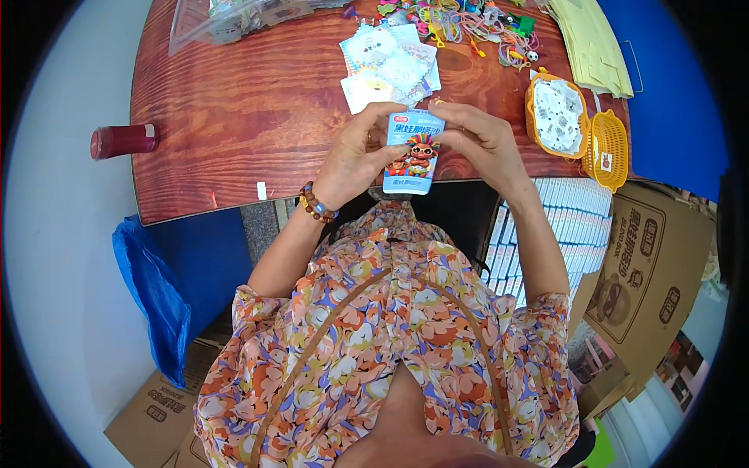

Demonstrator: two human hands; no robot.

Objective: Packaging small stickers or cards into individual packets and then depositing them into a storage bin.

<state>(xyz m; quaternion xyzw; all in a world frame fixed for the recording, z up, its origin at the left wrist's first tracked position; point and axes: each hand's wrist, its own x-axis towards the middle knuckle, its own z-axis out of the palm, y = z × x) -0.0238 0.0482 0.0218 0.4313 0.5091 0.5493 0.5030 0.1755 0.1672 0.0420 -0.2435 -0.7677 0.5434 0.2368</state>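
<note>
One floral shirt, two hands, grip clamped on one blue box, two baskets

Reddish wooden table: scattered cards, small toys, yellow basket, clear bin.

Head-worn fisheye, facing down past shirt, close above tabletop.
</note>
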